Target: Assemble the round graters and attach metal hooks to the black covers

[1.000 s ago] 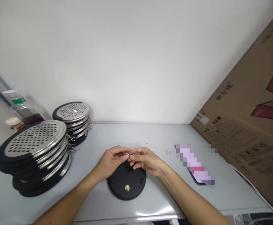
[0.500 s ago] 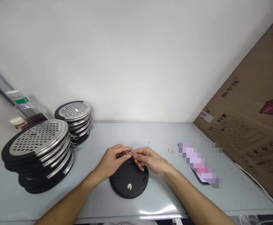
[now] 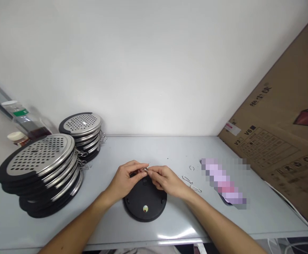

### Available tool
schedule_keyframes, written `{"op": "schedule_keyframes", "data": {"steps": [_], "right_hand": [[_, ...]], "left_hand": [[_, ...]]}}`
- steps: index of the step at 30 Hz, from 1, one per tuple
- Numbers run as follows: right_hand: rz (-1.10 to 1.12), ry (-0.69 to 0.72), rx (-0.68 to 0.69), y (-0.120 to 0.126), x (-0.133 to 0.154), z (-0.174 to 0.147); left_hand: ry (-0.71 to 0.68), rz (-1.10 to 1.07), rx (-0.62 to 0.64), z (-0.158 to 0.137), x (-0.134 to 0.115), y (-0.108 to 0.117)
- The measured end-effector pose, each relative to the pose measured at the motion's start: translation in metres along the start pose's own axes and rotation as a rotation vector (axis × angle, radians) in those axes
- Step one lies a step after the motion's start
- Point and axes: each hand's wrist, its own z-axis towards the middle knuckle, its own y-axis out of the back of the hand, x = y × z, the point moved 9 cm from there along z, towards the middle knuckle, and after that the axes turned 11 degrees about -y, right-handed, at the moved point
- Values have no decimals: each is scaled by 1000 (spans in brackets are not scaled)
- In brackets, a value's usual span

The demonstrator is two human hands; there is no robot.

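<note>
The disc (image 3: 136, 199) looks matt, the ring (image 3: 145, 169) shiny metal.

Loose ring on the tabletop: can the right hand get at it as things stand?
Likely yes: the right hand is near, nothing covers the loose ring, and the two wire clips seem off the direct path. But it's pinching at a small metal piece, so it may first need to let go.

Slanting in from seven o'clock with the left forearm (image 3: 82, 222) and from five o'clock with the right forearm (image 3: 214, 218), both bare. Holding the left hand (image 3: 126, 180) and right hand (image 3: 167, 180) almost fingertip to fingertip, towards six o'clock from the middle. Pinching on the left, index finger (image 3: 138, 166) straight towards three o'clock. Pinching likewise on the right, thumb (image 3: 155, 175) towards ten o'clock, other fingers curled under.
</note>
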Motion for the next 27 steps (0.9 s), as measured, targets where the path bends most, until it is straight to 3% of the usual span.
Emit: {"op": "schedule_keyframes", "data": {"steps": [11,23,27], "right_hand": [[-13,54,-67,3,2,-2],[203,-63,84,0,-3,-2],[67,-24,-22,6,-5,2]], "left_hand": [[-1,-79,13,0,-4,-2],[25,-132,0,4,-4,13],[43,-68,-86,5,-2,22]]}}
